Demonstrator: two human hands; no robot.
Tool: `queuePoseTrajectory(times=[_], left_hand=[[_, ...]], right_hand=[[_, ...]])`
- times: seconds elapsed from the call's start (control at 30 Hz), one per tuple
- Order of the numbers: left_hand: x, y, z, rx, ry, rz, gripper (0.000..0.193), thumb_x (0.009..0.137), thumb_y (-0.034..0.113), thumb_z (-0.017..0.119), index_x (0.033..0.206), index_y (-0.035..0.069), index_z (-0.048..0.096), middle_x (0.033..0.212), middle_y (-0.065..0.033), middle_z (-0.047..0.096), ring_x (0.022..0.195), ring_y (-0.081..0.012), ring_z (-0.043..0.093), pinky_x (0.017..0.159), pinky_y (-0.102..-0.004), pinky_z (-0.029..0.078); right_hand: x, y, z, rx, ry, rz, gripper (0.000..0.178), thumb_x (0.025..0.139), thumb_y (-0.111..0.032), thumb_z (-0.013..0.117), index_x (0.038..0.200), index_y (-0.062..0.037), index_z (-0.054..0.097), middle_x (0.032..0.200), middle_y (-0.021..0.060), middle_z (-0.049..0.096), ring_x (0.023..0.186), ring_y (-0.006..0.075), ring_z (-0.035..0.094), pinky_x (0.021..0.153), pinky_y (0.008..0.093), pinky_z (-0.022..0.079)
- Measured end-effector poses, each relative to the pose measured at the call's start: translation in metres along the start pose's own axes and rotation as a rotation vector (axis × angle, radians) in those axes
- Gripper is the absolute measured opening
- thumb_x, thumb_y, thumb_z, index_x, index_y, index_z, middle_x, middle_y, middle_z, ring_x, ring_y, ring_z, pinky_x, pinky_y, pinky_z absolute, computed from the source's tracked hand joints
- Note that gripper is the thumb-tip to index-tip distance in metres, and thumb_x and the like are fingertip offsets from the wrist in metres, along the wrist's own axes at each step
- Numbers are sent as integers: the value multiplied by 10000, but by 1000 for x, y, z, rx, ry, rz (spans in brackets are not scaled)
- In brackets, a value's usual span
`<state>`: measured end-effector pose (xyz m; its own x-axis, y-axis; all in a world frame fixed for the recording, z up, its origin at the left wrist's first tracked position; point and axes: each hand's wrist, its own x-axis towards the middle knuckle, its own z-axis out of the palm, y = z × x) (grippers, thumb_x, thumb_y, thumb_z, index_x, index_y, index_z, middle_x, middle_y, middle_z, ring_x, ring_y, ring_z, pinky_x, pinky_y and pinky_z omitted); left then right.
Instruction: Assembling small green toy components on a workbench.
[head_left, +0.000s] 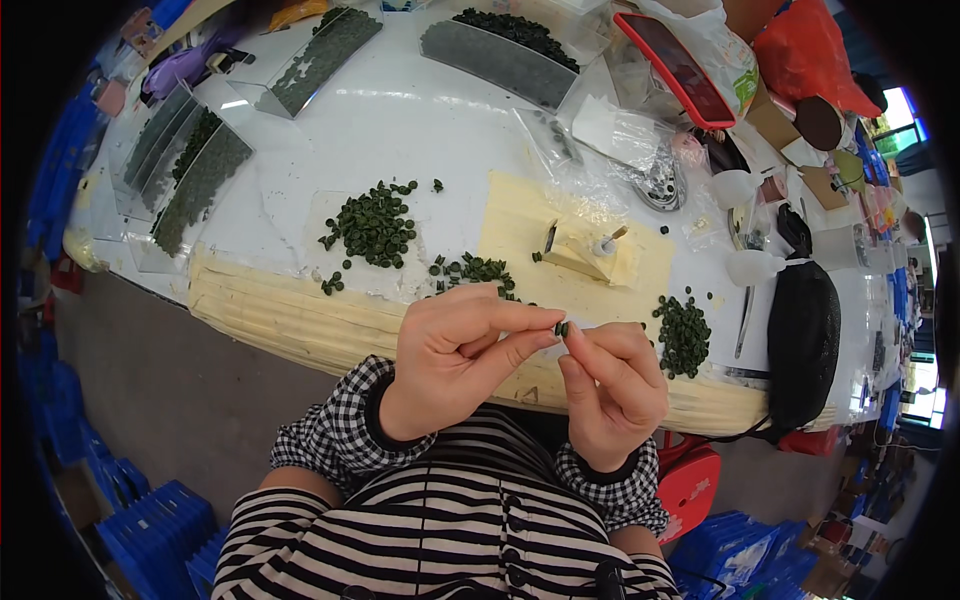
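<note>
In front of my body both hands meet over the table's padded front edge. My left hand (450, 350) pinches a small dark green round piece (561, 329) between thumb and forefinger. The fingertips of my right hand (618, 385) close on the same spot from the other side; whether there is one piece or two pressed together I cannot tell. Just beyond the left hand lies a small scatter of like green pieces (478, 270), with a larger heap (372, 228) farther left. Another heap (685, 335) lies right of my right hand.
A yellowish block with a small capped bottle (606, 245) stands on a yellow sheet (510, 215). Clear trays (500, 62) of green pieces line the back and left. Toward the right are a red-cased phone (680, 75), tweezers (745, 322) and a black pouch (805, 345).
</note>
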<state>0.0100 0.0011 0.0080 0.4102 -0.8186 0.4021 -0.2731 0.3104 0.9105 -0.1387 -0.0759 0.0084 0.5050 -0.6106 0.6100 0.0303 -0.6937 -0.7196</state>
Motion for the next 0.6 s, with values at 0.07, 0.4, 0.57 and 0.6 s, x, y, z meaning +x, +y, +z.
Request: queuePoseTrajectory(times=[0.07, 0.4, 0.57, 0.6], left_hand=[[0, 0, -1, 8, -8, -7, 213, 758, -1, 734, 964, 48, 723, 525, 30, 354, 496, -71, 308, 464, -242, 235], [3, 5, -4, 54, -44, 9, 188, 769, 3, 727, 953, 39, 721, 568, -8, 490, 501, -77, 394, 452, -233, 281], [3, 4, -5, 89, -66, 22, 192, 771, -2, 721, 959, 35, 718, 607, -28, 541, 507, -89, 428, 451, -235, 314], [3, 4, -5, 95, -68, 21, 193, 771, -3, 720, 960, 34, 718, 612, -29, 544, 509, -91, 432, 451, -236, 317]], right_hand=[[0, 0, -1, -15, -4, -8, 357, 688, 62, 736, 1031, -34, 706, 843, 56, 633, 722, 180, 568, 630, 274, 447], [1, 3, -3, -9, -55, -37, 363, 682, 72, 731, 1030, -32, 706, 843, 61, 643, 702, 179, 571, 617, 275, 444], [0, 4, -4, 11, -106, -19, 333, 703, 100, 697, 1020, 0, 694, 855, 84, 634, 719, 190, 538, 638, 276, 424], [0, 5, -4, 16, -105, -18, 333, 702, 101, 697, 1019, 0, 694, 853, 84, 633, 717, 191, 538, 638, 276, 424]])
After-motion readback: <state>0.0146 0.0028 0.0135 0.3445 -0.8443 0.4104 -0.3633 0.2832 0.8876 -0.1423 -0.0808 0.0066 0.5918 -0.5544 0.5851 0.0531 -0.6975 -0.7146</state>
